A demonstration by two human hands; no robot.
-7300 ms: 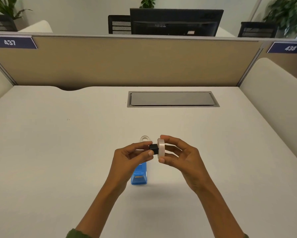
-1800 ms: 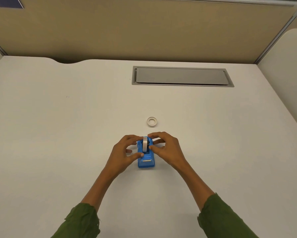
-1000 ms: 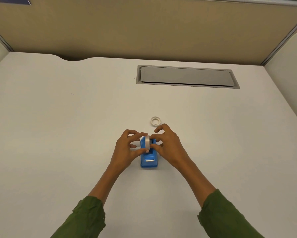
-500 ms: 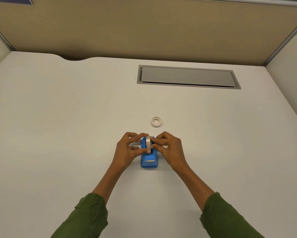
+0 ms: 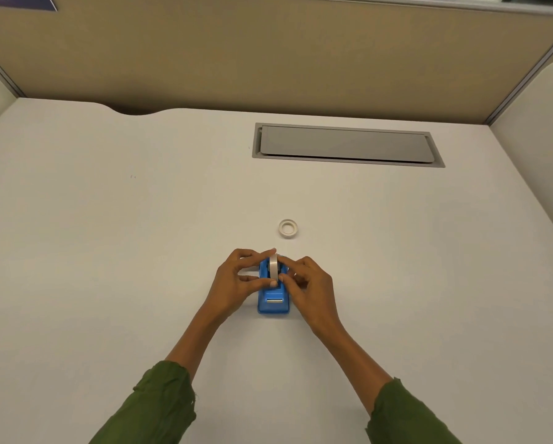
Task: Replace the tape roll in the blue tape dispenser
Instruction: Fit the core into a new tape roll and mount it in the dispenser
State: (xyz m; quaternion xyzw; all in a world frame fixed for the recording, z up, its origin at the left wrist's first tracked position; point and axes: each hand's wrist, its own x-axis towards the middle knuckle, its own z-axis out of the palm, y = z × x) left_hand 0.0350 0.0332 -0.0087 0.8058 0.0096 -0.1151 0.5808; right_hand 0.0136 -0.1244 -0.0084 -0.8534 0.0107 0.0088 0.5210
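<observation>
The blue tape dispenser (image 5: 273, 301) sits on the white desk (image 5: 108, 251) with its cutter end towards me. A white tape roll (image 5: 273, 267) stands on edge in the dispenser's cradle. My left hand (image 5: 236, 283) pinches the roll from the left with thumb and fingers. My right hand (image 5: 310, 286) presses on it from the right, and its fingers hide the roll's hub. A thin, nearly empty tape ring (image 5: 288, 228) lies flat on the desk just beyond the dispenser.
A grey cable-hatch lid (image 5: 345, 145) is set into the desk further back. A tan partition wall (image 5: 268, 52) closes off the far side, and cream side panels stand at left and right.
Both hands stay at the dispenser, and the roll sits in the cradle much as before. Seven seconds ago I held the roll and black hub in the air above it.
</observation>
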